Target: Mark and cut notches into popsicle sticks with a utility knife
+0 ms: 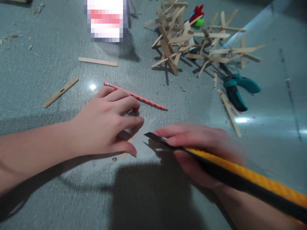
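Note:
My left hand (109, 123) rests palm down on the grey-green table, its fingers curled and pressed onto a wooden craft stick (127, 147) that pokes out below the thumb. My right hand (201, 147), blurred by motion, grips a yellow-and-black utility knife (240, 174) whose dark blade tip (151, 135) points left, close to the left fingertips and the stick. A red pencil (136, 96) lies just beyond the left hand.
Two loose craft sticks (98, 61) (60, 92) lie at the left. A glued structure of several sticks (192, 41) stands at the back right with a red-green toy (197, 16) inside. Teal pliers (236, 88) lie at the right. A blurred container (106, 19) stands at the back.

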